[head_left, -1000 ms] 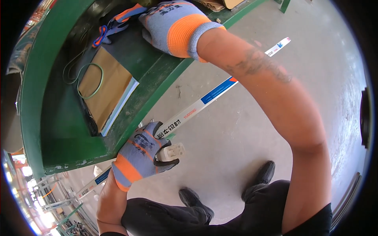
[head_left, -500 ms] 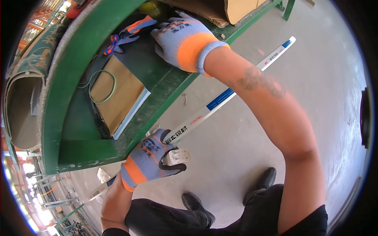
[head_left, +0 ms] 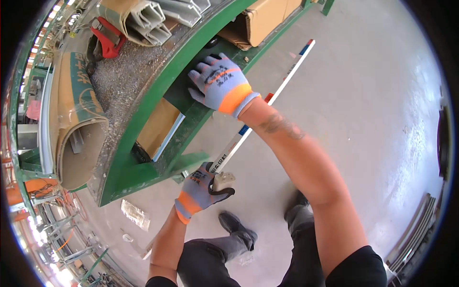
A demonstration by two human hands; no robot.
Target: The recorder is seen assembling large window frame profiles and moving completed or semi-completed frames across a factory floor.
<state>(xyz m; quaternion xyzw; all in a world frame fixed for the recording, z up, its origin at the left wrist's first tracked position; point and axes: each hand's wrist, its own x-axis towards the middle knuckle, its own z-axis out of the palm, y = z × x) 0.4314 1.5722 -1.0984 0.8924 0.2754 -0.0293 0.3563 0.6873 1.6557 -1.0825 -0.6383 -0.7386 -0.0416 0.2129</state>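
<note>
Left hand (head_left: 198,189): fingers clamped on a small pale block (head_left: 224,181), thumb wrapping the near side; block sticks out beyond the glove, so its face stays exposed. Long white strip (head_left: 292,69) slants over the floor, from upper right down behind the left glove, lower end showing past the forearm. It runs right by the index finger, looks steadied there, probably because one hand partway along suits such length; can't tell whether it's truly gripped. Right hand (head_left: 222,83): fingers spread apart, back of glove up, over the lower shelf (head_left: 193,122) of the green bench (head_left: 143,107); nothing visible in it, palm hidden, contact unclear. Likely splayed because it's free of the strip. Around: brown-covered stack (head_left: 160,125) on the shelf just below the right hand, cardboard box (head_left: 270,24) farther up the shelf. Bench top carries metal profiles (head_left: 155,21), a red tool (head_left: 107,39) and a big cardboard sleeve (head_left: 76,119). In the way: bench edge overhangs the shelf, narrowing access; right forearm crosses above the strip, hiding part. Clear wrapper (head_left: 135,214) on the floor, well apart from the strip.
</note>
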